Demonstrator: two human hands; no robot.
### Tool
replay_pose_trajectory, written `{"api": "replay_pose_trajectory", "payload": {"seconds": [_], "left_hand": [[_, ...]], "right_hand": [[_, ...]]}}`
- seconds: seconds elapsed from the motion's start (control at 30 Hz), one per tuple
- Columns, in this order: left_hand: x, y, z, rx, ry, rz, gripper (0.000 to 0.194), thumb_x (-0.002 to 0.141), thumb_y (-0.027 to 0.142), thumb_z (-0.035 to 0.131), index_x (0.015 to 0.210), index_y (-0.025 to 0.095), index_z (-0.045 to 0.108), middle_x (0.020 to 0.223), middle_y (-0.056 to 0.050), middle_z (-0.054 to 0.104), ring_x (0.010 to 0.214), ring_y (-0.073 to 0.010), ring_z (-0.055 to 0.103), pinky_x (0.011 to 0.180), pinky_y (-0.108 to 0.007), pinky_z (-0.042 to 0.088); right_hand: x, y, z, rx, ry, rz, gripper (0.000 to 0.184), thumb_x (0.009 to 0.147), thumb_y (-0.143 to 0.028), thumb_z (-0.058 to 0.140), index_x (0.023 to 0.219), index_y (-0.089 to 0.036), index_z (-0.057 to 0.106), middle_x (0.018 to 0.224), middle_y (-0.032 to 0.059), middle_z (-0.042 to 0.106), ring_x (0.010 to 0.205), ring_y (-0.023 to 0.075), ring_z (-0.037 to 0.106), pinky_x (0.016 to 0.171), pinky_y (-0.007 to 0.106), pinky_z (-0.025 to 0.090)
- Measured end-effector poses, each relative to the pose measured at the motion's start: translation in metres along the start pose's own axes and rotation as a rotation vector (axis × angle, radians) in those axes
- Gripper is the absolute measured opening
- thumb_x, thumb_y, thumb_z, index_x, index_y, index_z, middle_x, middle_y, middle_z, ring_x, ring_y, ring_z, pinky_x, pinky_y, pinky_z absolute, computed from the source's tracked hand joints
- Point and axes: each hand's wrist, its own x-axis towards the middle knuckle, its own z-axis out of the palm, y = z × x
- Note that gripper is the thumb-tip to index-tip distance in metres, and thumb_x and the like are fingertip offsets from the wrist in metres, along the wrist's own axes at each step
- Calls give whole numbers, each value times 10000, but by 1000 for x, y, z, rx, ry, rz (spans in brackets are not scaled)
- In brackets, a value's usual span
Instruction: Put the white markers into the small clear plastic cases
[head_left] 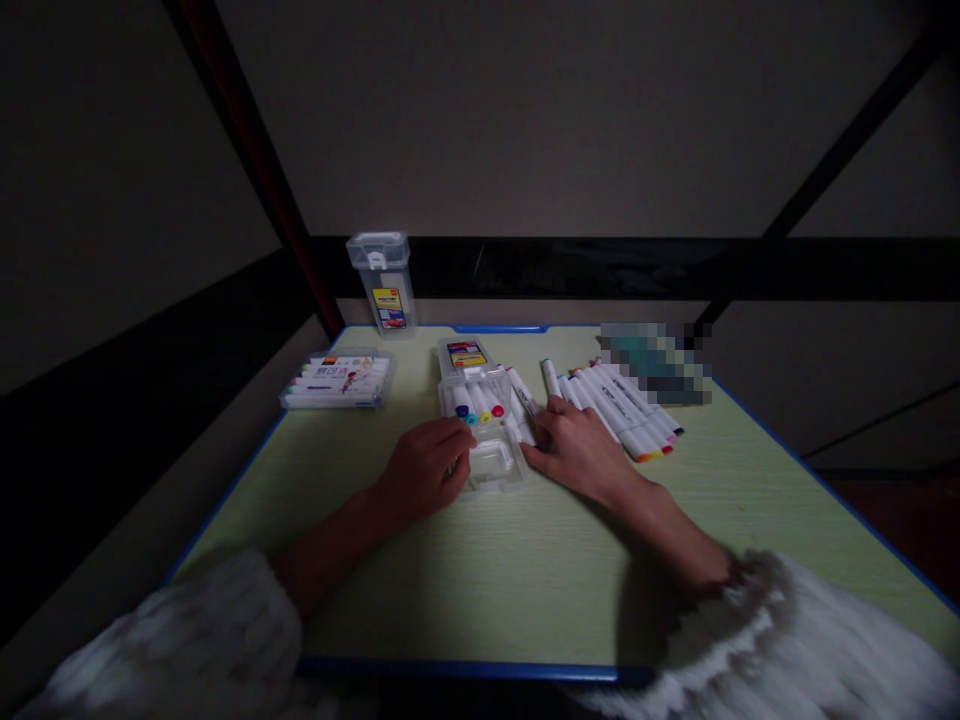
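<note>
Markers (619, 410) loose right beside the right hand (577, 440): one careless nudge could probably send some rolling.
Left hand (431, 460) has its fingers curled at the lid (499, 482), right fingers bend among the loose ones; can't tell if either actually grips. Count: one open case (466, 356) mid-table (450, 590) showing four coloured ends (485, 416), one upright case (388, 290), one flat pack (341, 380). Loose markers overlap, so no honest total.
</note>
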Motion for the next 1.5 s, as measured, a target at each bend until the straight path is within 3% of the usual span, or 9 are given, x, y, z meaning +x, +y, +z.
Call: {"api": "replay_pose_trajectory", "payload": {"seconds": [0.23, 0.33, 0.43, 0.57, 0.7, 0.97, 1.1, 1.23, 1.5], "left_hand": [[-1, -1, 0, -17, -14, -4, 161, 781, 77, 449, 767, 133, 599, 755, -62, 628, 684, -143, 588, 643, -244, 502], [-2, -2, 0, -21, -15, 1, 159, 781, 79, 448, 774, 140, 594, 763, -58, 627, 688, -141, 587, 650, -244, 501], [-3, -2, 1, -13, -12, 10, 158, 781, 76, 446, 768, 137, 591, 758, -59, 628, 683, -142, 587, 651, -248, 503], [-4, -4, 0, -17, -17, 4, 157, 780, 74, 447, 761, 135, 591, 757, -59, 630, 684, -140, 589, 650, -247, 508], [-4, -4, -1, -22, -24, -5, 165, 779, 75, 440, 760, 137, 592, 755, -57, 631, 687, -139, 594, 654, -251, 513], [-4, -3, 0, -17, -32, -3, 163, 792, 83, 435, 761, 136, 586, 750, -57, 629, 677, -138, 586, 644, -250, 507], [-3, -3, 0, -14, -23, -1, 157, 790, 79, 443, 763, 135, 587, 759, -60, 635, 685, -138, 590, 653, -247, 508], [-3, -3, 0, -11, -23, 5, 150, 786, 76, 449, 757, 137, 583, 752, -55, 631, 676, -137, 589, 645, -245, 506], [-2, -1, -5, -22, -60, 173, 110, 761, 100, 464, 758, 155, 559, 754, -48, 632, 675, -143, 583, 634, -255, 491]], "right_hand": [[3, 9, -3, 147, 64, -20, 270, 810, -394, 512, 674, -169, 576, 751, 45, 552, 653, 158, 529, 607, 273, 350], [5, 35, -10, 266, 271, 88, 277, 807, -388, 500, 657, -167, 575, 674, 37, 563, 602, 149, 510, 571, 260, 350], [4, 70, -17, 257, 406, 325, 251, 771, -375, 510, 662, -164, 589, 587, 31, 567, 533, 151, 505, 518, 260, 327], [-2, 106, -17, 128, 380, 482, 217, 732, -353, 530, 662, -165, 613, 615, 64, 615, 554, 181, 535, 498, 269, 313], [-5, 120, -9, 70, 233, 527, 188, 734, -318, 544, 725, -158, 642, 701, 94, 660, 638, 205, 588, 518, 263, 349], [-1, 108, -3, 29, 197, 470, 158, 753, -301, 567, 735, -159, 634, 738, 94, 664, 670, 203, 589, 562, 266, 362], [3, 84, -5, 30, 232, 298, 183, 785, -290, 522, 771, -144, 632, 826, 102, 636, 692, 190, 572, 613, 272, 371], [6, 56, -5, 9, 156, 185, 272, 810, -372, 480, 704, -163, 617, 812, 79, 597, 717, 191, 555, 625, 284, 352], [6, 37, -6, -81, 49, 246, 322, 831, -377, 414, 681, -166, 606, 821, 89, 589, 737, 207, 551, 608, 303, 317]]}}
